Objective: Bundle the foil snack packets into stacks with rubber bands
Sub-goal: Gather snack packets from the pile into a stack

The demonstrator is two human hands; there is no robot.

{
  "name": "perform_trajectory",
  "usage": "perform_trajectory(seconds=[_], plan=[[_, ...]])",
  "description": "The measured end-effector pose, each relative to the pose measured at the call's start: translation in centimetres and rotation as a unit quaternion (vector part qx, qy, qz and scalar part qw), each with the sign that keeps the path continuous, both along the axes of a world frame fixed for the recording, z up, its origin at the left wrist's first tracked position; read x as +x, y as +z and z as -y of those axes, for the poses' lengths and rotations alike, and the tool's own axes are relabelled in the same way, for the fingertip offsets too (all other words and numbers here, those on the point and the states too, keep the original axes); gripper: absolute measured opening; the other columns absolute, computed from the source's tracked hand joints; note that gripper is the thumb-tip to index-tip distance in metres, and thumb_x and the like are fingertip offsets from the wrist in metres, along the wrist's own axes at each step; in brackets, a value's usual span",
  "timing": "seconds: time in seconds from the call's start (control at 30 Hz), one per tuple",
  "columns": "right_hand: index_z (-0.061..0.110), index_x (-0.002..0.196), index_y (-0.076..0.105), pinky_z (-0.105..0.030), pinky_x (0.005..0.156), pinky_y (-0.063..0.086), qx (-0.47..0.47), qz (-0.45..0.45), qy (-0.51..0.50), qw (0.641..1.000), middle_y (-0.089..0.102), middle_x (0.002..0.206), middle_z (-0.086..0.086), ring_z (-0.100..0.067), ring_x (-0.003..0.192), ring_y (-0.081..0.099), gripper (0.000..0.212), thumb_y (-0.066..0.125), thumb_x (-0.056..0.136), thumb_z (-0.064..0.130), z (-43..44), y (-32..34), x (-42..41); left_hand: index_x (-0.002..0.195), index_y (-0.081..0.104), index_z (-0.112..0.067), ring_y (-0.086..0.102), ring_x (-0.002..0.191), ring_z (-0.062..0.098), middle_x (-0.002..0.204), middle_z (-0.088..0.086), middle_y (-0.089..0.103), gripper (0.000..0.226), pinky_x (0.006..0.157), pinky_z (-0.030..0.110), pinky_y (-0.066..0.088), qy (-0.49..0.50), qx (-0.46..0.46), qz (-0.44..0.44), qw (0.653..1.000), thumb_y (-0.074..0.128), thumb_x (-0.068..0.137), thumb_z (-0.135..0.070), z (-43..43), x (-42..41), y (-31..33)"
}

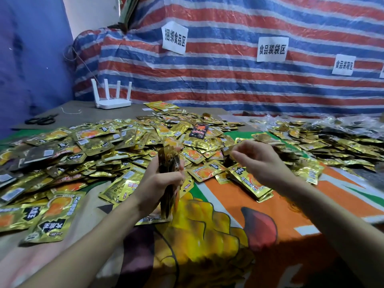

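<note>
A big heap of gold foil snack packets [108, 146] covers the table in front of me. My left hand [160, 183] grips an upright stack of packets [169, 163], held on edge above the table. My right hand [259, 161] hovers over the loose packets to the right of it, with thumb and forefinger near a packet [228, 149] at its fingertips; whether it pinches that packet is unclear. A flat stack of packets [252, 185] lies just under the right hand. No rubber band shows.
A printed orange and green sheet [239, 215] covers the near table. A white router [113, 103] and black scissors [41, 119] sit at the back left. Clear bagged packets [336, 125] lie far right. A striped tarp [228, 80] with paper signs rises behind.
</note>
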State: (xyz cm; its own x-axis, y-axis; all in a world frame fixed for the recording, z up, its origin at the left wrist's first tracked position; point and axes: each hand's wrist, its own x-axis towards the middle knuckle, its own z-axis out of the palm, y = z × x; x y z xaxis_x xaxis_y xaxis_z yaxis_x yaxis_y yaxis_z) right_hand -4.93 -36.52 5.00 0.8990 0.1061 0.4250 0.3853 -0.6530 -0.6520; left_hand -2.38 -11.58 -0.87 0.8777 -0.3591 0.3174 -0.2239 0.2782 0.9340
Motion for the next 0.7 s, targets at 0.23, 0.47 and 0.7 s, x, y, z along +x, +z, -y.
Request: perform_trajectory(seconds=[0.23, 0.47, 0.7], plan=[[0.021, 0.094, 0.062, -0.02, 0.061, 0.041, -0.065, 0.041, 0.049, 0.996, 0.056, 0.08, 0.015, -0.004, 0.068, 0.052, 0.011, 0.061, 0.1, 0.03, -9.6, -3.4, 1.7, 0.093, 0.06, -0.004, 0.05, 0.058, 0.019, 0.076, 0.012, 0.05, 0.031, 0.063, 0.033, 0.043, -0.049, -0.027, -0.137, 0.989, 0.054, 0.062, -0.006, -2.7, -0.2, 0.5], [0.021, 0.093, 0.059, -0.03, 0.068, 0.04, -0.114, 0.127, -0.005, 0.985, 0.055, 0.088, 0.008, -0.009, 0.077, 0.048, 0.012, 0.059, 0.1, 0.03, -12.4, -6.3, 3.1, 0.107, 0.063, 0.003, 0.049, 0.053, 0.02, 0.076, 0.015, 0.056, 0.05, 0.05, 0.029, 0.046, -0.039, 0.052, -0.219, 0.974, 0.059, 0.058, -0.004, -6.2, 0.6, 0.7], [0.007, 0.083, 0.064, -0.026, 0.06, 0.035, 0.106, -0.077, 0.076, 0.988, 0.056, 0.074, 0.003, -0.007, 0.066, 0.045, 0.023, 0.059, 0.101, 0.019, -13.8, -6.6, 4.1, 0.109, 0.054, -0.003, 0.048, 0.068, 0.017, 0.08, 0.007, 0.049, 0.061, 0.067, 0.032, 0.033, -0.097, -0.01, -0.252, 0.963, 0.065, 0.05, -0.003, -7.5, 1.5, 0.0]])
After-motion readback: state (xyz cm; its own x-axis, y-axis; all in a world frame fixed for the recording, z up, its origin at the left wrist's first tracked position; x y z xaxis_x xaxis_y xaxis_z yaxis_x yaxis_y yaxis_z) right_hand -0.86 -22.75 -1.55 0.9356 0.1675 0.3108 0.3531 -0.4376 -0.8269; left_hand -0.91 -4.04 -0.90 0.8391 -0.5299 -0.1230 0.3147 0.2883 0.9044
